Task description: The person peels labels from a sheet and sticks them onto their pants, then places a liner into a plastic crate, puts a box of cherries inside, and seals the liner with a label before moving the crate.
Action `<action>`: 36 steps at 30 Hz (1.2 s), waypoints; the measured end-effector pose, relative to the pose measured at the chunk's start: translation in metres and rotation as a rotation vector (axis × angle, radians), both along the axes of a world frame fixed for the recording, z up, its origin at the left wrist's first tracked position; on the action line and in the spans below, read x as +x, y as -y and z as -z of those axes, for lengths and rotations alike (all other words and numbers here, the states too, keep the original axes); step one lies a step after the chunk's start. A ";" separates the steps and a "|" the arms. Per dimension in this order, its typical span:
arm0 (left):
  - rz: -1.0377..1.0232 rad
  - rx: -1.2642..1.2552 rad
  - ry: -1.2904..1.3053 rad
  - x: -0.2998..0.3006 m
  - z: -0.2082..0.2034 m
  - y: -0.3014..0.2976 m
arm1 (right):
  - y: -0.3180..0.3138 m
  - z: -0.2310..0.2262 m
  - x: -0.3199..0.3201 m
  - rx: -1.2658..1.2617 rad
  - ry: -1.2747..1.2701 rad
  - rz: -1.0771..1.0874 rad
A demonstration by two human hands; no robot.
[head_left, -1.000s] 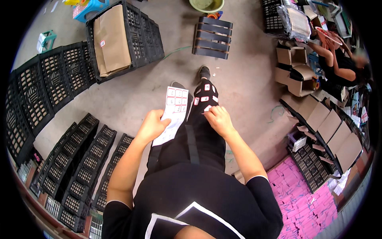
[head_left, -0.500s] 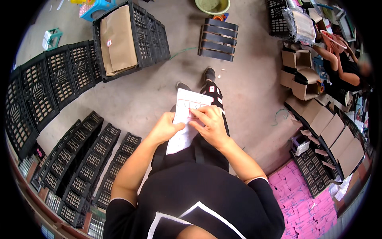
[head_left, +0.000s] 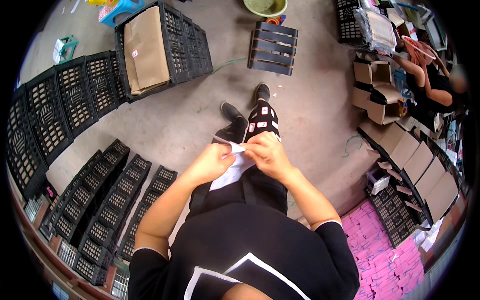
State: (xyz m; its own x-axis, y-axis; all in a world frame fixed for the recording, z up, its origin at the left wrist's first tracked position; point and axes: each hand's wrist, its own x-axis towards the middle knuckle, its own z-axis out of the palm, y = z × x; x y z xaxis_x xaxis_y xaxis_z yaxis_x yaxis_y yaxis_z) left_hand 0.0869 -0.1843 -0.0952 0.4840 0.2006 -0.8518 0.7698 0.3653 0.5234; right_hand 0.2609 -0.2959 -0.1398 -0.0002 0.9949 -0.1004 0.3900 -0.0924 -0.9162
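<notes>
A white sheet of stickers [head_left: 229, 170] is held in front of my waist by both hands. My left hand [head_left: 210, 162] grips its left edge, fingers closed on the paper. My right hand [head_left: 265, 152] pinches the sheet's top right part. Several small white stickers [head_left: 262, 120] sit stuck on my black trouser leg just beyond the hands. My two black shoes [head_left: 246, 102] stand on the grey concrete floor.
Black plastic crates [head_left: 105, 195] lie flat at the lower left, others [head_left: 50, 110] lean at the left. One crate [head_left: 170, 40] holds a brown paper bag. A dark slatted stool [head_left: 272, 47] stands ahead. Cardboard boxes [head_left: 405, 150], pink sheets [head_left: 380, 250] and a seated person [head_left: 430, 80] are at right.
The sheet was held out flat in my left hand while my right hand was at the trouser stickers. Both hands have since come together near my waist, with the sheet folded between them.
</notes>
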 end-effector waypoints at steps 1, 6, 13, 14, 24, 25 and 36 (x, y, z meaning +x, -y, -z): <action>-0.032 0.053 0.063 -0.005 0.006 0.006 | 0.004 0.002 0.004 -0.077 -0.095 0.038; -0.184 0.049 0.072 -0.035 0.040 0.010 | 0.042 0.040 0.044 -0.338 -0.102 0.531; -0.222 -0.004 0.017 -0.032 0.033 -0.002 | 0.124 0.110 0.014 -0.346 0.540 0.174; -0.227 0.017 0.027 -0.033 0.036 0.001 | 0.126 0.109 0.014 -0.436 0.400 0.209; -0.574 -0.395 0.146 -0.019 0.023 -0.001 | 0.020 -0.010 -0.002 -0.208 -0.174 0.407; -0.587 -0.434 0.170 -0.020 0.022 -0.002 | 0.014 -0.014 -0.005 -0.122 -0.115 0.335; -0.746 -0.704 0.289 -0.022 0.013 -0.006 | 0.011 -0.009 -0.010 0.085 0.199 0.176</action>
State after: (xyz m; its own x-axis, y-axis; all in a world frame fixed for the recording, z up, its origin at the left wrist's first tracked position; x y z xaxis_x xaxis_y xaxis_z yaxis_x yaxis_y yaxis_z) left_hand 0.0647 -0.1779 -0.1085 0.6442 0.0365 -0.7640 0.1069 0.9848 0.1371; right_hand 0.2513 -0.3069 -0.1309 0.1848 0.9828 0.0027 0.5477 -0.1007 -0.8306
